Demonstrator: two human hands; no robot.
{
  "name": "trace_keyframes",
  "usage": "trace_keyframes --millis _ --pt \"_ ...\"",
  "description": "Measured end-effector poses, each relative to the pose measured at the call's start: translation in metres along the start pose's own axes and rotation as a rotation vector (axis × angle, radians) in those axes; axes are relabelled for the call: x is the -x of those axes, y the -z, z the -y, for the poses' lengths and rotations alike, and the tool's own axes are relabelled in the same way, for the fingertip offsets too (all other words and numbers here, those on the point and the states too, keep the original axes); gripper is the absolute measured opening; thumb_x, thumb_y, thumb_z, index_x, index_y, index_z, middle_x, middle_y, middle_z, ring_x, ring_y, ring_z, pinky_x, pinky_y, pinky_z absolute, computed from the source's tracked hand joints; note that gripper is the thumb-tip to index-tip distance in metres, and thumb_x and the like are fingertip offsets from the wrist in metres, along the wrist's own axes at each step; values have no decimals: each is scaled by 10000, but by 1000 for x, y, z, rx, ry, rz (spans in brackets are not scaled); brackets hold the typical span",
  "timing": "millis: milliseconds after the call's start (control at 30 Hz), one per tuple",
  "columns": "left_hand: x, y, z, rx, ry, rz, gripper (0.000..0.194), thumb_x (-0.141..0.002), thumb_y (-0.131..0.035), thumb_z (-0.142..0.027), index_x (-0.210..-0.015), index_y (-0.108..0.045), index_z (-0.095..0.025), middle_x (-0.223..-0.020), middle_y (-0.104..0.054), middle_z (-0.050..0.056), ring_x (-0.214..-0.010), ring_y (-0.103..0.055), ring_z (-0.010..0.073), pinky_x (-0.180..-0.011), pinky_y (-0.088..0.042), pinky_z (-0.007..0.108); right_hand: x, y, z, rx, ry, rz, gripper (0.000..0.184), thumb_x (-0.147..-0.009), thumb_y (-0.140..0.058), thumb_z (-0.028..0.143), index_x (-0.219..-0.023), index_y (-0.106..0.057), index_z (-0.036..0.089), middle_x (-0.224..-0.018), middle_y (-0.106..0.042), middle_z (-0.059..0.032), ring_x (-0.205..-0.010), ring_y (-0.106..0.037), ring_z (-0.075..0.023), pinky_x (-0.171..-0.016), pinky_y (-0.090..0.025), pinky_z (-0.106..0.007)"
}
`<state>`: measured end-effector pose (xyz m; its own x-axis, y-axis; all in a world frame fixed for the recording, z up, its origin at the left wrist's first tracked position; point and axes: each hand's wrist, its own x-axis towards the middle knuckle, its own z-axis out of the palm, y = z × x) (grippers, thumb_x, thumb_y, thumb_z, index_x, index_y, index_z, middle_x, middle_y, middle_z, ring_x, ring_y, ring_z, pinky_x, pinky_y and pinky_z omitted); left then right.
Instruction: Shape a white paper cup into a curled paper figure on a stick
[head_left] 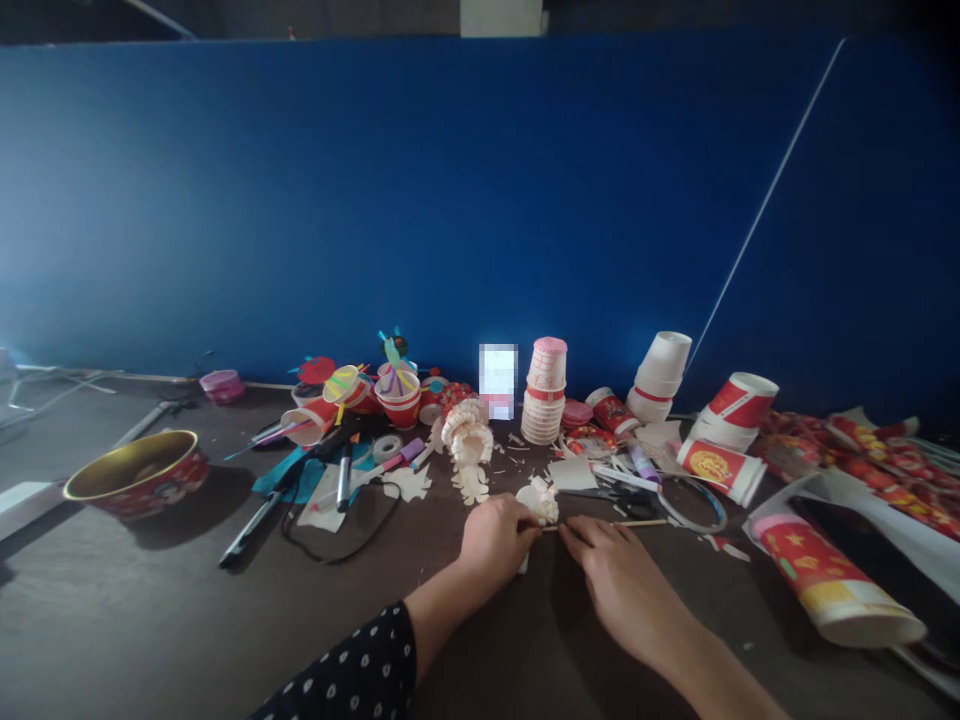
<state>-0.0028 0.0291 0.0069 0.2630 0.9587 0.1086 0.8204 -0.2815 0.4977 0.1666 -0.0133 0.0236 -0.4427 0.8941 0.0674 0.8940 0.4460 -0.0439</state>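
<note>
Near the table's middle, my left hand (496,540) is closed at a white paper piece (538,498) with curled strips. A pale bit of the paper also shows below my fingers. To its right, my right hand (611,568) has its fingers bent down over a thin wooden stick (643,523), which runs sideways past both sets of fingertips. The stick's left end is hidden by my left hand. Just beyond my hands stands a white paper shape (466,440) covered in curls, with cut paper pieces at its foot.
Stacked paper cups (543,400) stand behind, with more white cups (660,375) to the right. A red-and-gold bowl (139,475) is at left, near a black marker (343,478) and a cable. At right lie a tape ring (697,505) and a tipped red cup (832,580). A blue partition (450,200) closes the back.
</note>
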Motion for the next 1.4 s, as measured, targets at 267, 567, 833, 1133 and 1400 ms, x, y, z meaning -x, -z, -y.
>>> trace_keyframes --millis 267,567,833,1133,1400 --pt "1 -1 3 21 -51 -22 158 -781 -561 -254 -813 -715 -241 -819 -666 5 -805 -587 157 -694 -404 222 0 -2 0 -27 -5 -2 498 -797 -335 42 -1235 -544 155 -1232 -559 -119 -1118 -492 -227 -942 -345 -363" --pt "1 -1 3 17 -64 -21 164 -782 -552 -243 -792 -715 -228 -824 -654 16 -803 -587 157 -693 -408 218 -2 0 0 -34 -12 -7 494 -789 -343 35 -1219 -558 150 -1231 -560 -119 -1119 -490 -225 -947 -347 -355" --pt "1 -1 4 -26 -96 -16 170 -798 -545 -258 -782 -710 -223 -808 -654 16 -801 -584 165 -687 -401 227 -3 -8 -4 -99 -6 -60 418 -834 -373 87 -1182 -585 176 -1172 -593 -98 -1081 -512 -226 -930 -360 -356" --pt "-2 -2 5 -11 -97 -24 136 -782 -580 -267 -783 -710 -227 -801 -653 13 -790 -581 164 -668 -393 227 -15 -15 -11 -198 -29 -240 266 -871 -420 167 -913 -679 214 -919 -622 -58 -900 -544 -195 -798 -404 -298" --pt "0 -1 4 -31 -75 -14 127 -778 -591 -271 -804 -708 -227 -816 -657 13 -799 -574 164 -678 -393 226 -21 -26 -16 -306 -47 -277 240 -880 -414 220 -855 -653 219 -865 -615 -38 -845 -551 -177 -748 -398 -263"
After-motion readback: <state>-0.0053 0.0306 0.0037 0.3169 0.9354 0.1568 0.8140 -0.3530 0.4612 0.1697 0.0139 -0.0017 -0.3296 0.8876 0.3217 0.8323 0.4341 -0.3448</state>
